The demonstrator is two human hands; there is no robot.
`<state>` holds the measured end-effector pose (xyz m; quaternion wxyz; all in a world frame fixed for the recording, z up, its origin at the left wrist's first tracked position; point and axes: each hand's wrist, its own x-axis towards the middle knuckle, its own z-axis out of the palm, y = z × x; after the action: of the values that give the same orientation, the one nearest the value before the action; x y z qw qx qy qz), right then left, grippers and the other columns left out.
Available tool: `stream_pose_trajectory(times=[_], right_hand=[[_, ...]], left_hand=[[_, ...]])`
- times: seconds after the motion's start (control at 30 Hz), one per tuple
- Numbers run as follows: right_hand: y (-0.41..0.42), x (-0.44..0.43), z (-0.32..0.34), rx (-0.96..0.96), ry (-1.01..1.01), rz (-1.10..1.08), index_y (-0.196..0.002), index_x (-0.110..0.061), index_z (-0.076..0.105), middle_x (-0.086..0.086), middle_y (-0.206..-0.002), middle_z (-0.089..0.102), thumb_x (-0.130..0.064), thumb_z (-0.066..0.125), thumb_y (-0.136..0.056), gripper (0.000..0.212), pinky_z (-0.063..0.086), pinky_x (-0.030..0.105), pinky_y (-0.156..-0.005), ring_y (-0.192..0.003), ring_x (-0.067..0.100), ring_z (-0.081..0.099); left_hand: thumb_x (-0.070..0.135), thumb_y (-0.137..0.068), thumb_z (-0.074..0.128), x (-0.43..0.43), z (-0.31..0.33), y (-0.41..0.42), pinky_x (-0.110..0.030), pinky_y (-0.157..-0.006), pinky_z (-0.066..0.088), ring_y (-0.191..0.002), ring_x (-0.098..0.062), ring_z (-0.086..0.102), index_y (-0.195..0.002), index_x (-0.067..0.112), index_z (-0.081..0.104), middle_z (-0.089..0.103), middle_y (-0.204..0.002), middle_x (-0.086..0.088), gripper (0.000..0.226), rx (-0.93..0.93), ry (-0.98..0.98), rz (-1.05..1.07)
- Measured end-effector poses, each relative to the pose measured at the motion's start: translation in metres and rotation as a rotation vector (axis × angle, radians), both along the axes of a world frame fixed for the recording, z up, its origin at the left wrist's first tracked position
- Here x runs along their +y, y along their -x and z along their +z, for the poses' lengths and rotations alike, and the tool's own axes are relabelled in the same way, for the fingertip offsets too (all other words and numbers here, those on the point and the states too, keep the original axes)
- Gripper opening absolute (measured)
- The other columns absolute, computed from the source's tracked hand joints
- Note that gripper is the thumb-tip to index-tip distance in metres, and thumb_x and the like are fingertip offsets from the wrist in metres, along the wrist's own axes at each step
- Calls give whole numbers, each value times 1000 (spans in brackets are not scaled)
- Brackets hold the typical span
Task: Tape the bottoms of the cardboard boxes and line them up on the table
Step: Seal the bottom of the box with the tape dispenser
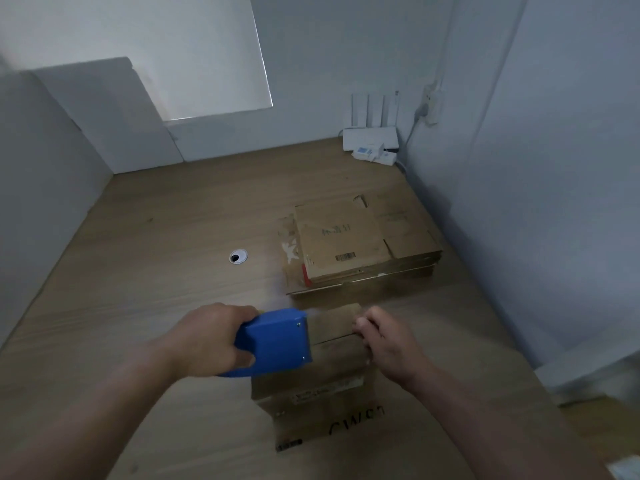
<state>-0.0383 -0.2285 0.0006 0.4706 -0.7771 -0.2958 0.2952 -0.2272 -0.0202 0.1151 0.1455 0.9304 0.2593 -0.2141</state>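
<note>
Clamped tight in my left hand (207,341) is the blue tape dispenser (275,341). My fingers wrap its handle from the left, and its front face is set against the left part of the cardboard box (332,372) top.

My right hand (389,346) is on the other side of the same box. Its fingers (363,323) are bent over the right edge, gripping the cardboard right where the seam between the two flaps reaches that edge. The dark line of that seam runs across the top, from the dispenser to my right fingertips. I cannot tell whether any tape lies along it.

The box stands on the wooden table (138,271), close in front of me and between my two forearms. Its near side shows a printed label and some black letters lower down.

Just beyond it, a little to the right, lies a stack of flattened boxes (360,251), the top one showing a barcode and faint print. Left of that stack is a round cable hole (238,257) in the tabletop.

At the far right corner of the table sits a white router (370,136) with upright antennas, and a wall socket (431,105) is mounted beside it. A white panel (104,112) leans against the wall at the far left.
</note>
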Motion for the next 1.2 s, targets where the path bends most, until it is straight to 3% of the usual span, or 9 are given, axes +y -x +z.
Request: stream_pose_trajectory(times=[0.17, 0.3, 0.37, 0.5, 0.6, 0.77, 0.93, 1.07, 1.2], right_hand=[[1, 9, 0, 212, -55, -124, -81, -11, 55, 15, -85, 61, -22, 46, -102, 25, 45, 33, -61, -71, 19, 53], [6, 12, -4, 159, -6, -234, -82, -2, 57, 13, -77, 58, -18, 45, -100, 27, 46, 35, -60, -67, 21, 55], [8, 13, -3, 158, -6, -277, -80, -3, 57, 10, -72, 57, -14, 46, -99, 25, 47, 29, -55, -62, 15, 56], [5, 14, -2, 195, -11, -327, -79, -7, 58, 9, -72, 60, -14, 48, -99, 23, 48, 25, -53, -63, 16, 57], [1, 15, -6, 173, 29, -362, -78, -9, 59, 11, -74, 63, -16, 50, -99, 24, 48, 29, -57, -65, 17, 57], [1, 10, -21, 184, 109, -422, -80, -10, 62, 15, -84, 68, -22, 54, -97, 23, 57, 45, -71, -78, 29, 65], [-5, 10, -30, 300, 152, -439, -79, -8, 63, 14, -83, 69, -20, 54, -97, 23, 60, 50, -76, -79, 28, 67], [-8, 7, -31, 339, 148, -414, -77, -8, 61, 13, -80, 66, -17, 51, -99, 25, 59, 38, -67, -73, 22, 63], [-10, 6, -36, 442, 134, -394, -80, -7, 59, 12, -79, 61, -16, 49, -99, 23, 49, 31, -56, -68, 20, 57]], left_hand=[[50, -79, 71, -10, 6, -7, -26, -66, 46, -78, -7, 61, -91, 34, 60, 64, -84, 11, 23, -60, 123, 85], [51, -81, 71, -12, -1, -19, -30, -74, 51, -82, -8, 62, -97, 33, 62, 65, -89, 11, 26, -1, 147, 106], [50, -81, 73, -10, -3, -26, -32, -79, 54, -85, -11, 64, -97, 29, 65, 67, -92, 7, 28, 16, 201, 137], [48, -82, 74, -5, 0, -46, -30, -74, 46, -87, -14, 62, -94, 26, 66, 67, -91, 4, 26, 75, 269, 176], [48, -82, 74, -2, -2, -61, -30, -75, 43, -90, -15, 61, -94, 25, 66, 66, -92, 5, 27, 135, 291, 179], [49, -84, 72, -6, -11, -77, -37, -93, 47, -103, -21, 61, -114, 18, 66, 66, -108, -1, 44, 227, 287, 176], [54, -82, 73, -13, -17, -92, -37, -93, 47, -102, -22, 60, -119, 14, 63, 64, -110, -3, 56, 286, 238, 171], [53, -82, 73, -13, -19, -101, -32, -82, 45, -93, -18, 57, -112, 17, 60, 58, -96, 3, 49, 307, 242, 182], [53, -82, 73, -12, -19, -103, -31, -79, 42, -88, -15, 55, -111, 18, 60, 58, -95, 4, 47, 315, 239, 177]])
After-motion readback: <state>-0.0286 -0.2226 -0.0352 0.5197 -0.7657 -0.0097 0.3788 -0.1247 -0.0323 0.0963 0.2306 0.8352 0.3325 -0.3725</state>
